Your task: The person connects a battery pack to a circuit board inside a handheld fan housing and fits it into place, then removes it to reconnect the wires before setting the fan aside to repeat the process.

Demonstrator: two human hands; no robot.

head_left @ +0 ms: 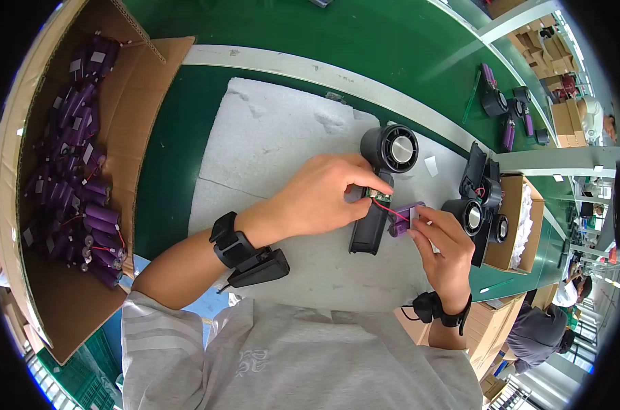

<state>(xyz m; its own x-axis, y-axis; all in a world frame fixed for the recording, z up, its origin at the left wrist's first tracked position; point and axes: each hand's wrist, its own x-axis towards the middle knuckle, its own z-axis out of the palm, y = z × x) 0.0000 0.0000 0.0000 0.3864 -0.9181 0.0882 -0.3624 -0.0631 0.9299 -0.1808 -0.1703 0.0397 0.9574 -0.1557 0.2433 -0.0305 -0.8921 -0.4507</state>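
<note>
A black handheld fan (372,217) with a round head and a silver hub lies on a white foam sheet (269,147). Its handle is opened, and a small green circuit board (380,197) shows inside. My left hand (317,195) is closed over the upper handle, with thumb and fingertips at the board. A red wire (392,209) runs from the board to a purple battery pack (400,222) beside the handle. My right hand (447,242) pinches the pack at its right end; its fingertips partly cover it.
A cardboard box (161,102) full of purple battery packs stands at the left. Several black fan parts (473,215) lie at the right, by a smaller carton (522,256) with white contents. More fans (494,102) with batteries sit at the far right. Other people work beyond.
</note>
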